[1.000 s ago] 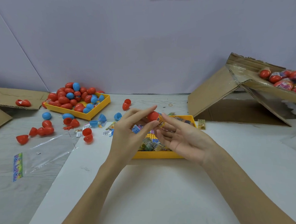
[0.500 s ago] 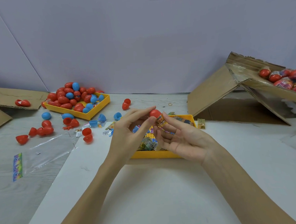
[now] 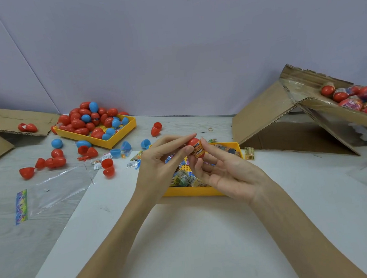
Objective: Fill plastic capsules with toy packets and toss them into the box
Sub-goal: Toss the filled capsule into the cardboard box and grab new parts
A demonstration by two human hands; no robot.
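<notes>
Pinching a red capsule (image 3: pixel 195 147) at frame centre above the yellow packet tray (image 3: pixel 235 145), the left hand (image 3: pixel 162 165) and right hand (image 3: pixel 221 171) have pressed it nearer closed, so tossing into the cardboard box (image 3: pixel 306 108) at right looks next.

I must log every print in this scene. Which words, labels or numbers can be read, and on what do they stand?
None can be read.
Red capsule pinched between left hand and right hand: dark letters on its orange label, blurred.
Toy packets in the yellow tray: print too small.
Colourful bag strip: blurred.
</notes>
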